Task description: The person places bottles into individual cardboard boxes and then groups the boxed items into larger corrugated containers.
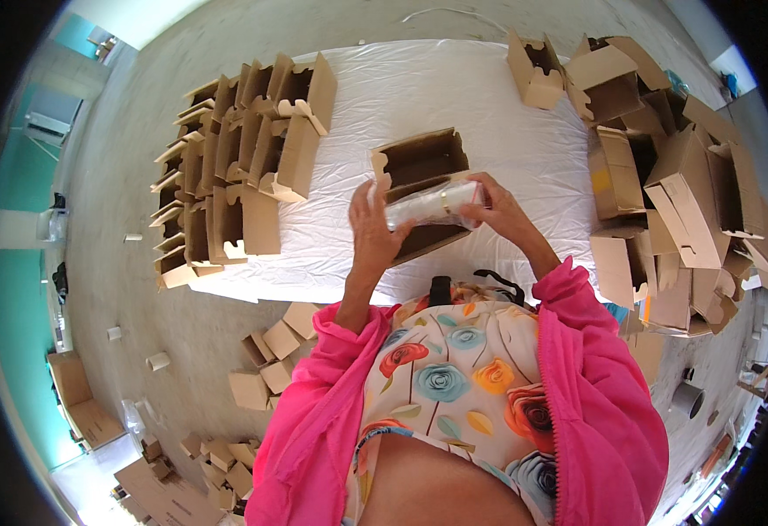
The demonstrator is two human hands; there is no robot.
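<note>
An open brown cardboard box (pixel 425 158) stands near the middle of the white-covered table, directly in front of me. Across its top lies a long package wrapped in clear plastic (pixel 430 204), with a pale, shiny look and a narrow yellowish strip around it. My left hand (pixel 372 226) grips its left end, thumb toward me. At the other end, my right hand (pixel 499 210) is closed around the package with thumb and fingers. What the wrapping contains is too blurred to make out.
Rows of open cardboard boxes (pixel 226 167) crowd the table's left side. On the right, many loose open boxes (pixel 686 193) are piled up, with one upright box (pixel 536 72) at the far right corner. More small boxes (pixel 274 351) lie on the floor at left, below the white sheet (pixel 419 83).
</note>
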